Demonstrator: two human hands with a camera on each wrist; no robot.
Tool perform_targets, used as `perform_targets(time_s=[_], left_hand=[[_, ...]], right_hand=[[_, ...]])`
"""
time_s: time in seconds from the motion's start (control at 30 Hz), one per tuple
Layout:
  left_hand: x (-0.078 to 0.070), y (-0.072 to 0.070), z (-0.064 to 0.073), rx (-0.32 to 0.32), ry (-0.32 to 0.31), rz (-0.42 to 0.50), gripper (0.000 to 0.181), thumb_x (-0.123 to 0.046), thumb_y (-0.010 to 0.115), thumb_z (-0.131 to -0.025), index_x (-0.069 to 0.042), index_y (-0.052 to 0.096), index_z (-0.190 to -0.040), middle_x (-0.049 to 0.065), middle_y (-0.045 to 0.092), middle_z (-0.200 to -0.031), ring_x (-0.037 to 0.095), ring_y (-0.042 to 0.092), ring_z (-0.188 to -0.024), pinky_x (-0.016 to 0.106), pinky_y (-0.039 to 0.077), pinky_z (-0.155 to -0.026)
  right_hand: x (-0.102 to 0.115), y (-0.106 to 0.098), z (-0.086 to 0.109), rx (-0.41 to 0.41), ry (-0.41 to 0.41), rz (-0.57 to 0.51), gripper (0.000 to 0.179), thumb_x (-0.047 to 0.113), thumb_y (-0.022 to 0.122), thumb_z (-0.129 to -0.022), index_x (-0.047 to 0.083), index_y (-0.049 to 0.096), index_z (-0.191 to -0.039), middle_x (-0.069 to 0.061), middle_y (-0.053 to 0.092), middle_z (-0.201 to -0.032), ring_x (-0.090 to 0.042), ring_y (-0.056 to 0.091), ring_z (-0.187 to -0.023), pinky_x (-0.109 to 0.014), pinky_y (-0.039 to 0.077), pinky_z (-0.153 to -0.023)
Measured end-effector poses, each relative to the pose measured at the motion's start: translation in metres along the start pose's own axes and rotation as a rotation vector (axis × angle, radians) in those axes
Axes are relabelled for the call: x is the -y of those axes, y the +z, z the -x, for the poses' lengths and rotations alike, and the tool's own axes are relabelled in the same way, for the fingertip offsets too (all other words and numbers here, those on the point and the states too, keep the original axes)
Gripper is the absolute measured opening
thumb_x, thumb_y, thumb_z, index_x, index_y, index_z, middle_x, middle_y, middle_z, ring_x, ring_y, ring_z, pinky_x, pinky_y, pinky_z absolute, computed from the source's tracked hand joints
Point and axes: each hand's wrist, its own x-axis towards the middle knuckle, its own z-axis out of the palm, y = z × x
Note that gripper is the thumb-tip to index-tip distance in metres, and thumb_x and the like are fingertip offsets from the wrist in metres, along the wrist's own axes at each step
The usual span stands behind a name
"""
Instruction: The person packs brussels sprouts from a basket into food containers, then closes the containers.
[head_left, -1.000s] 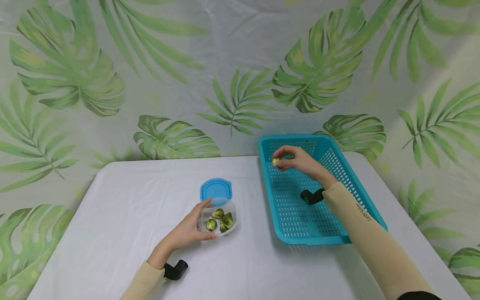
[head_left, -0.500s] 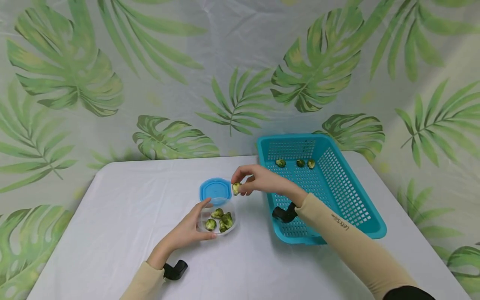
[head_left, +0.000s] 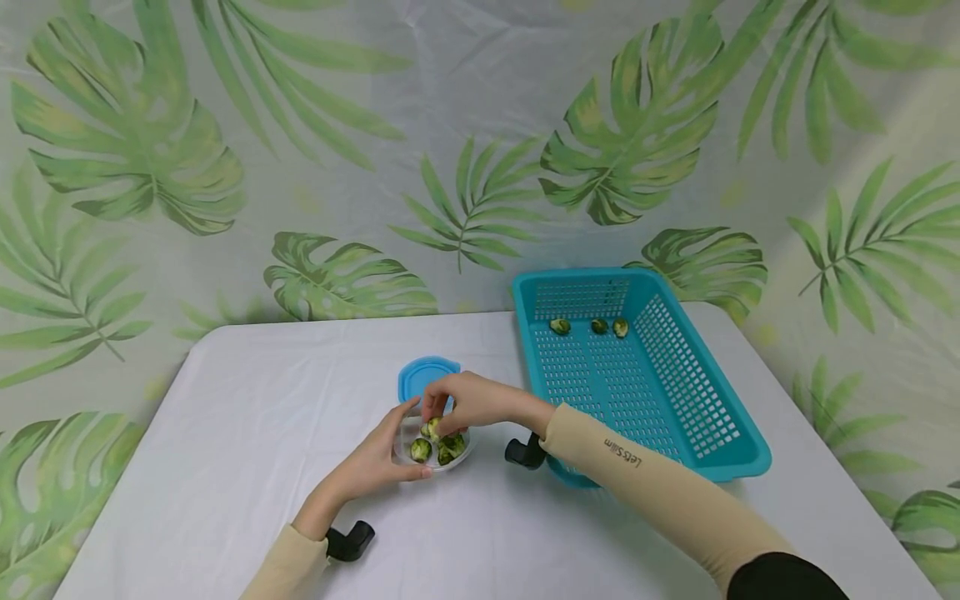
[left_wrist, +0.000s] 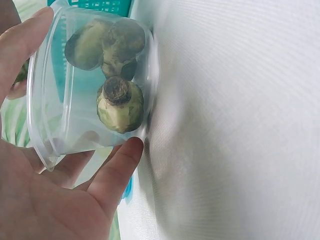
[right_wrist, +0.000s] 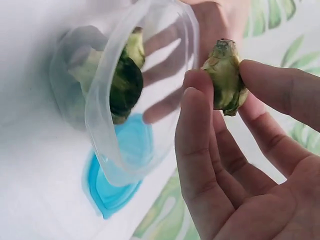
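Right hand [head_left: 472, 400] pinching a single Brussels sprout [right_wrist: 225, 77] between thumb and fingertips, the sprout hanging over the mouth of a clear plastic container [left_wrist: 75, 125]. Left hand [head_left: 375, 454] gripping that container by its sides, thumb and fingers spreading around it. More sprouts [left_wrist: 120, 110] are sitting inside, low down. Blue lid [head_left: 420, 377] lying just beyond, on the white tablecloth [head_left: 247, 450]. Off to the right, a turquoise basket [head_left: 637, 379] is holding three loose sprouts [head_left: 599, 326] near its far end.
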Motion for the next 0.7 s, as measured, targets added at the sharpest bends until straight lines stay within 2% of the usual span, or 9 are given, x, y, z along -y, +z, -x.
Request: perform_targets(time_s=[0.13,0.3,0.43,0.57,0.7], left_hand=[[0.0,0.0,0.001,0.004,0.004,0.008,0.102,-0.033,0.08,-0.078,-0.008,0.015,-0.153,0.015,0.024,-0.152,0.036,0.02,-0.139,0.063,0.026,-0.102],[0.001,0.0,0.0,0.004,0.007,0.005,0.101,-0.031,0.08,-0.079,-0.006,0.015,-0.152,0.018,0.025,-0.151,0.036,0.022,-0.139,0.062,0.027,-0.101],[0.001,0.0,-0.001,0.001,0.021,-0.004,0.098,-0.027,0.079,-0.08,-0.005,0.016,-0.152,0.019,0.03,-0.148,0.039,0.028,-0.135,0.06,0.033,-0.098],[0.002,0.0,-0.001,-0.003,0.034,0.0,0.097,-0.026,0.079,-0.08,-0.005,0.017,-0.151,0.018,0.033,-0.146,0.04,0.031,-0.133,0.06,0.034,-0.096],[0.002,0.001,-0.001,-0.007,0.027,-0.008,0.099,-0.028,0.08,-0.08,-0.005,0.016,-0.152,0.016,0.034,-0.146,0.039,0.029,-0.135,0.059,0.034,-0.097]], right_hand=[[-0.003,0.007,-0.005,0.031,0.011,0.027,0.018,-0.005,0.065,-0.084,0.003,0.066,-0.1,-0.006,0.063,-0.092,-0.022,0.061,-0.068,-0.027,0.05,-0.06],[-0.006,0.004,-0.001,0.038,0.015,0.007,0.019,-0.007,0.061,-0.085,0.0,0.065,-0.102,-0.014,0.064,-0.097,-0.026,0.064,-0.073,-0.035,0.054,-0.065],[-0.01,-0.01,0.007,-0.004,-0.001,-0.041,0.015,-0.005,0.059,-0.089,0.001,0.065,-0.101,-0.015,0.063,-0.098,-0.032,0.065,-0.078,-0.042,0.054,-0.069],[-0.016,-0.029,0.017,-0.064,-0.02,-0.098,0.011,-0.001,0.058,-0.091,0.003,0.064,-0.1,-0.015,0.064,-0.098,-0.03,0.065,-0.081,-0.038,0.054,-0.069],[-0.025,-0.051,0.027,-0.131,-0.016,-0.184,0.014,0.002,0.057,-0.094,-0.003,0.061,-0.106,-0.012,0.062,-0.1,-0.033,0.064,-0.088,-0.036,0.054,-0.073]])
